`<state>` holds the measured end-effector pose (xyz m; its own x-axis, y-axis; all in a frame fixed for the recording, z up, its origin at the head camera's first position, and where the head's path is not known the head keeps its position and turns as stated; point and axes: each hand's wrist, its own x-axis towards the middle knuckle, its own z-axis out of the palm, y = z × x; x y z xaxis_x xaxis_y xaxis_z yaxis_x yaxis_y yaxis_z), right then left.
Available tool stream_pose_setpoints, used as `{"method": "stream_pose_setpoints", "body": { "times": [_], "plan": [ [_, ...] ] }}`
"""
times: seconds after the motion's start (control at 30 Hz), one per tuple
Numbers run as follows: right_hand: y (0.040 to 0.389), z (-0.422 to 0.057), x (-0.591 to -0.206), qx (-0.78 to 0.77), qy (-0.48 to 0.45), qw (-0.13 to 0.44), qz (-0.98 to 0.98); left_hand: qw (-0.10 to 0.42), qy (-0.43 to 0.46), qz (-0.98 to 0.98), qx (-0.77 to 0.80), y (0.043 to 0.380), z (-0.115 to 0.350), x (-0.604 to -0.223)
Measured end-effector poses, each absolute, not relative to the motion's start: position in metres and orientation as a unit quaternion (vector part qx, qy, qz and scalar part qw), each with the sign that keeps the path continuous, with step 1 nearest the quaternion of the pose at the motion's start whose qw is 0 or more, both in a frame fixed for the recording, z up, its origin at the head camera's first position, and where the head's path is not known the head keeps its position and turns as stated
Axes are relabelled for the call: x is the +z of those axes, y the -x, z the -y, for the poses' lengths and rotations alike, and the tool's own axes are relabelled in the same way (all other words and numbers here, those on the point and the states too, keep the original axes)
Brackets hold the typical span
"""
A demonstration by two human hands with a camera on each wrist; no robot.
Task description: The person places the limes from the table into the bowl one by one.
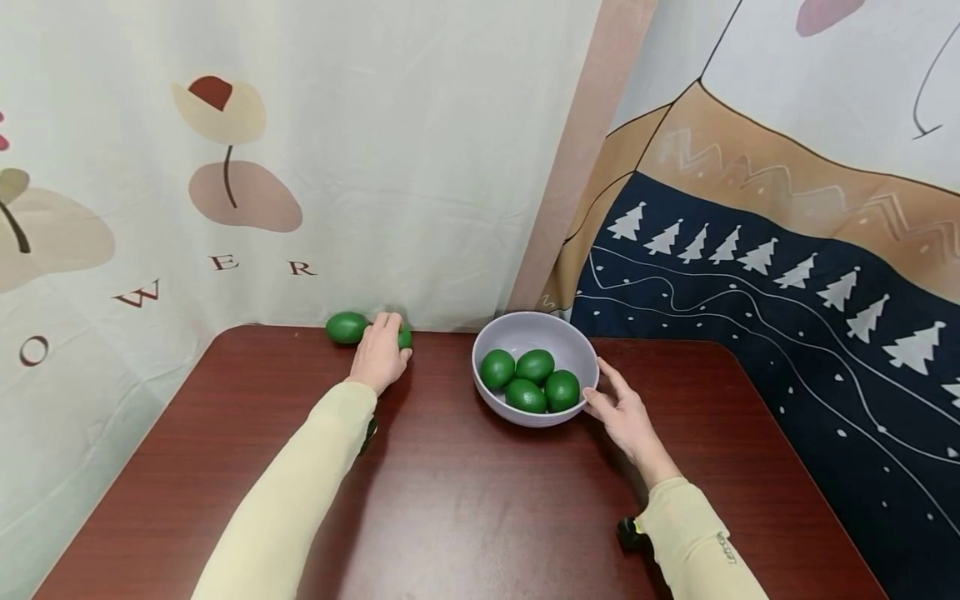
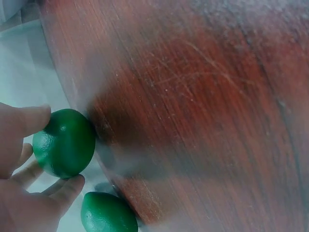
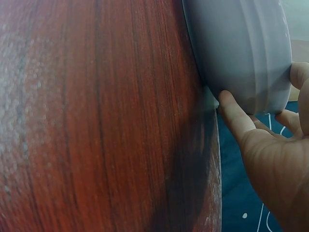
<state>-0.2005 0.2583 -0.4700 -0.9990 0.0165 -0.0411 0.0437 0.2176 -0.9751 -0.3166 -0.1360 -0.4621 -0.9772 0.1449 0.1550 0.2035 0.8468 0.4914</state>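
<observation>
At the table's far edge, my left hand [image 1: 380,354] grips a green lime [image 2: 65,142], thumb on one side and fingers curled round the other. Most of that lime is hidden behind the hand in the head view. Just to its left lies a second lime [image 1: 347,327]. A light purple-grey bowl [image 1: 517,333] stands right of centre near the back, with several limes [image 1: 527,395] inside. My right hand [image 1: 626,421] holds the bowl's right side, its thumb at the near rim and its fingers round the outer wall.
Both hands work over a reddish-brown wooden table [image 1: 450,500]. Close behind its far edge hangs a pale curtain [image 1: 420,167] with flower prints, and on the right a dark blue cloth [image 1: 712,283] with white trees.
</observation>
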Motion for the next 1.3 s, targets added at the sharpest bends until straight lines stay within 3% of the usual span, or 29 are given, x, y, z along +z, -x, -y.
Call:
{"method": "stream_pose_setpoints", "body": {
  "times": [1.3],
  "plan": [
    [0.1990,-0.2577,-0.4700,-0.622,-0.020,0.013,-0.783,0.070,0.130,0.952,-0.268,0.3097,0.1372,-0.4538]
  ]
}}
